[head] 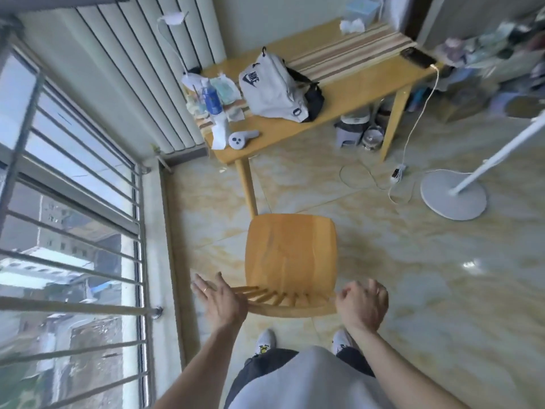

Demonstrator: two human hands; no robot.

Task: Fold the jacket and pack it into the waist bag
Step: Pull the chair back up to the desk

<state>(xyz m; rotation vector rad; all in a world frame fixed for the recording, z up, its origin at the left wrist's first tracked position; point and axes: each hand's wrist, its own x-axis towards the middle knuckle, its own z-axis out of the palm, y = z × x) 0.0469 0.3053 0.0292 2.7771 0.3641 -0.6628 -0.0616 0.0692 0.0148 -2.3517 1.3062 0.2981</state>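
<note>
Waist bag [272, 90], white with a dark logo, is lying on its side on the wooden table [351, 95] in the upper middle of the frame, its black strap [312, 98] bunching up at its right edge. No jacket is showing that I can pick out. Left of the bag, a blue bottle [213, 98] and some wrapped packets are crowding the table's left end, with a small white handheld device [242, 138] lying near the front edge. A dark phone [417, 57] is sitting at the table's far right corner, a white cable [413, 128] dropping from it to the floor.

Person is standing at lower centre behind a wooden chair [290, 255]. Left hand [219, 301] is hovering at the left end of the backrest, fingers spread wide, gripping nothing. Right hand [362, 305] is at the right end, fingers loosely curled, also empty; can't tell if it's touching the rail.

White fan base [452, 199] is sitting on the tile floor at right
</note>
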